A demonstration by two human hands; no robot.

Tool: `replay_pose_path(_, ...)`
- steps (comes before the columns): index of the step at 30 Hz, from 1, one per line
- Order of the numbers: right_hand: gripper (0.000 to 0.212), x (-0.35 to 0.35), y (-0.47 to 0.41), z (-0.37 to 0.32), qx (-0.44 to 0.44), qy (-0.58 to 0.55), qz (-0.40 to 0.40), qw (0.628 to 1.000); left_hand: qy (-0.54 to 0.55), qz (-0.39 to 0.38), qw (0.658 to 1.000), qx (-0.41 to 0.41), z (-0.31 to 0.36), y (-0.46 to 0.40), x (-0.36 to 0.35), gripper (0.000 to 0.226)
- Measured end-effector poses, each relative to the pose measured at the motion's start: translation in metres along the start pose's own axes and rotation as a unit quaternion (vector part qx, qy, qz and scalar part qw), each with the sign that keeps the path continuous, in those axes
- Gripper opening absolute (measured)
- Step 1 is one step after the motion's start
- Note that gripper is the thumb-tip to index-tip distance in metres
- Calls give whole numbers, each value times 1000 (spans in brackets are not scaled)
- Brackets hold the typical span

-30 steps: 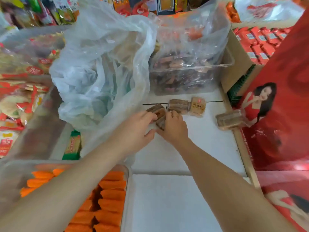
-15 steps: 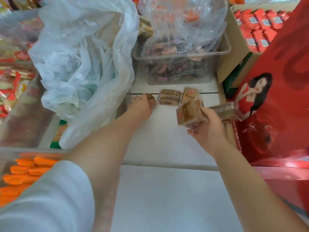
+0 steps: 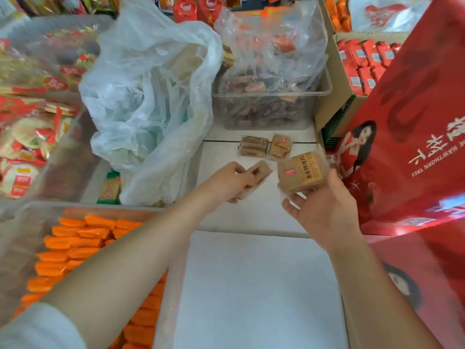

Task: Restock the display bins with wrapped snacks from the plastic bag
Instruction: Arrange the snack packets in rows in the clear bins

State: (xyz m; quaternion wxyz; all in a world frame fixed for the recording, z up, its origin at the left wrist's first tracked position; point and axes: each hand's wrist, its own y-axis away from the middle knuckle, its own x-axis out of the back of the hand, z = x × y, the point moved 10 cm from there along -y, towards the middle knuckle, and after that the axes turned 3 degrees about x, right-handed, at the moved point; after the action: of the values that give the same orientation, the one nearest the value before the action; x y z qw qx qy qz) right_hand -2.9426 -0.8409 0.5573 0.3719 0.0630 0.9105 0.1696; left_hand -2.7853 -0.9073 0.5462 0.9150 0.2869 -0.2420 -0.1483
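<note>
Two loose snack packs (image 3: 266, 147) lie on tabletop (image 3: 251, 217) just beyond hands. Left hand (image 3: 226, 183) pinches single pack (image 3: 259, 173); right hand (image 3: 324, 210) grips stack (image 3: 302, 172). Right nearer. Plastic bag (image 3: 151, 96) left.

Both bare forearms reach forward from the bottom of the view, the left one coming out of a white sleeve (image 3: 42, 328) at the lower left corner. The left hand (image 3: 226, 183) is knuckles-up, fingers curled — it pinches a wrapped snack (image 3: 258, 176) at its far end. The right hand (image 3: 324, 210) is turned palm-up, fingers and thumb cupped under a stack of wrapped snacks (image 3: 303, 172) — held just right of the left hand.
</note>
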Motion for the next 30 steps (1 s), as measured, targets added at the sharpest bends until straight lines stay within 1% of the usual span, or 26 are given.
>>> replay_pose_path(1,81,-6,6,-3,15,6,-8,1000,60,-10,998,3,2,20,8,8)
replay_pose_path(2,62,-13,12,-6,32,13,-12,999,130,-28,991,5,2,38,16,3)
replay_pose_path(3,43,-21,18,-8,45,28,-11,999,207,-51,977,8,0,58,24,6)
replay_pose_path(4,33,-32,24,-8,52,54,-10,997,276,-75,958,11,-5,77,32,11)
replay_pose_path(5,30,-45,30,-7,63,85,-20,994,333,-97,938,11,-11,95,40,19)
replay_pose_path(7,31,-74,41,0,81,148,-51,984,423,-134,896,-4,-26,128,55,33)
replay_pose_path(9,41,-108,49,13,94,225,-72,967,485,-149,861,-34,-41,156,74,47)
replay_pose_path(10,45,-125,52,21,99,253,-81,959,502,-148,851,-45,-51,168,82,52)
replay_pose_path(12,46,-163,59,44,99,282,-110,948,523,-127,841,-55,-73,191,101,51)
replay_pose_path(13,42,-182,63,57,93,289,-127,944,536,-112,835,-49,-84,200,108,48)
replay_pose_path(15,32,-213,71,87,78,293,-142,942,552,-66,831,-15,-111,215,126,34)
replay_pose_path(16,31,-226,75,101,82,303,-147,938,551,-36,834,2,-125,221,137,30)
replay_pose_path(17,31,-239,78,114,92,320,-153,931,548,-8,836,11,-139,224,150,35)
replay_pose_path(18,32,-251,81,128,100,339,-162,922,545,13,838,9,-153,227,165,46)
replay_pose_path(21,34,-282,89,176,74,356,-182,914,519,49,853,-22,-185,239,209,72)
replay_pose_path(22,35,-291,90,192,62,363,-187,911,503,52,862,-32,-194,245,223,78)
replay_pose_path(23,34,-301,93,207,56,373,-192,906,474,59,877,-45,-203,250,238,79)
replay_pose_path(25,31,-321,97,240,54,409,-205,887,363,104,924,-65,-217,264,271,60)
replay_pose_path(26,29,-331,99,256,57,440,-213,870,289,137,945,-69,-225,270,289,46)
replay_pose_path(27,28,-340,99,272,59,473,-219,851,217,173,958,-70,-235,275,308,41)
replay_pose_path(28,28,-349,99,287,61,501,-221,835,158,204,963,-77,-243,280,328,36)
replay_pose_path(30,27,-363,93,304,73,549,-201,808,57,237,964,-105,-257,289,363,27)
